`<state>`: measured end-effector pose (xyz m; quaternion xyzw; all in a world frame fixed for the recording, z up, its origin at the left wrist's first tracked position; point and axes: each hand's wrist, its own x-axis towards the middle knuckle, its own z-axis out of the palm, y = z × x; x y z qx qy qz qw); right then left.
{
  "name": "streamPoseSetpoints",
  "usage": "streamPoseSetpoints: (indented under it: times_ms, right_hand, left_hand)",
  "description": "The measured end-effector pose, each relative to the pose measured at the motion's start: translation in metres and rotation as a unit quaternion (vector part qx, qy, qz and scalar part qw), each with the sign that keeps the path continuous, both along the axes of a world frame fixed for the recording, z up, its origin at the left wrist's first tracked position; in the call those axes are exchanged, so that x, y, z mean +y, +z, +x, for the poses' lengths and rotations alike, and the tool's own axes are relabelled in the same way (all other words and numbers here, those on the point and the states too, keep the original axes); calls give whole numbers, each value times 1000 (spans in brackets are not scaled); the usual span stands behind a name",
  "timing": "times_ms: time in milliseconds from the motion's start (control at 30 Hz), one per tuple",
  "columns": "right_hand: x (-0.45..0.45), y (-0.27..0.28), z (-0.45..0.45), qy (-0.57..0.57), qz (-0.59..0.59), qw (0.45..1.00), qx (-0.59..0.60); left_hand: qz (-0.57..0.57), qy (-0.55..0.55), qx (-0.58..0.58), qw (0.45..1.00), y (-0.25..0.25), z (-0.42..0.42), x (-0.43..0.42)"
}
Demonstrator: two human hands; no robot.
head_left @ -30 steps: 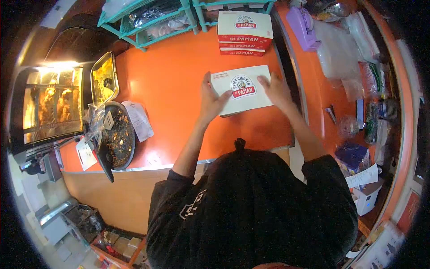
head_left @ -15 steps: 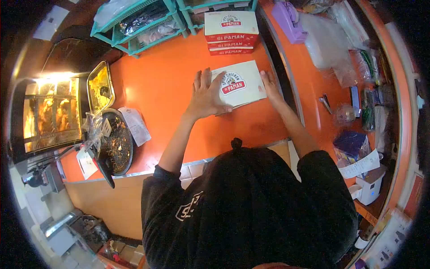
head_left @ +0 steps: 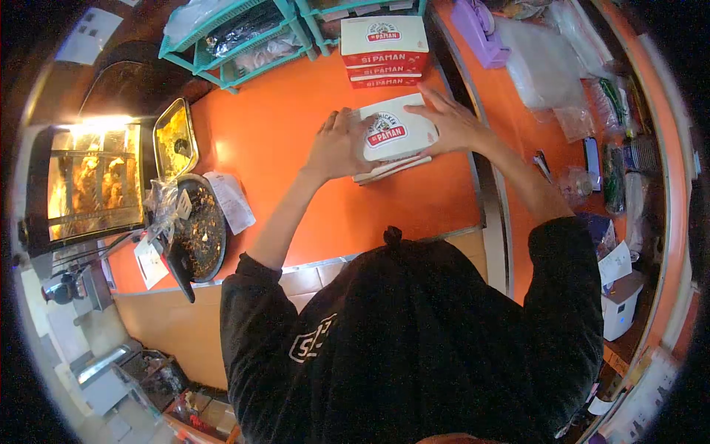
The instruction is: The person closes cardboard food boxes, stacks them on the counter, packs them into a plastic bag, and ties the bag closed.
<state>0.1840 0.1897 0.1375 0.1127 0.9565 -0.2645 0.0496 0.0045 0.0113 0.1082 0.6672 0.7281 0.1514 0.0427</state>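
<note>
A white printed carton point(head_left: 396, 133) lies on the orange counter point(head_left: 296, 214), its top panel raised a little, with loose flaps showing along the near edge. On the carton's left side rests my left hand point(head_left: 339, 146), its fingers wrapped round that edge. My right hand point(head_left: 447, 126) is at the right side, fingers spread over the top panel and the right edge, thumb on the top. Both hands touch the carton. Just behind it stands a stack of red and white boxes point(head_left: 384, 53) with the same print.
Teal racks point(head_left: 244, 44) stand at the back. To the left are a lit glass display point(head_left: 95, 177), a yellow-lined tray point(head_left: 176, 139), a black pan point(head_left: 198, 229) and paper slips point(head_left: 231, 201). A purple tape dispenser point(head_left: 481, 33) and plastic bags point(head_left: 543, 66) lie right.
The carton's flat top has risen at the near side and its flaps now show. My right hand has moved from the right edge up over the top. My left hand stays on the left side.
</note>
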Motion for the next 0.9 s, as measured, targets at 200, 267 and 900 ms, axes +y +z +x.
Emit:
streamPoseSetpoints:
  times_ms: [200, 267, 900]
  right_hand:
    - [18, -20, -3, 53, 27, 996, 67]
    - [19, -17, -3, 44, -20, 999, 18]
    - [-15, -71, 22, -102, 55, 974, 195]
  left_hand:
    - [-49, -30, 6, 998, 22, 0, 3]
    - [-113, -29, -13, 993, 34, 3, 2]
    - [72, 28, 9, 997, -12, 52, -11]
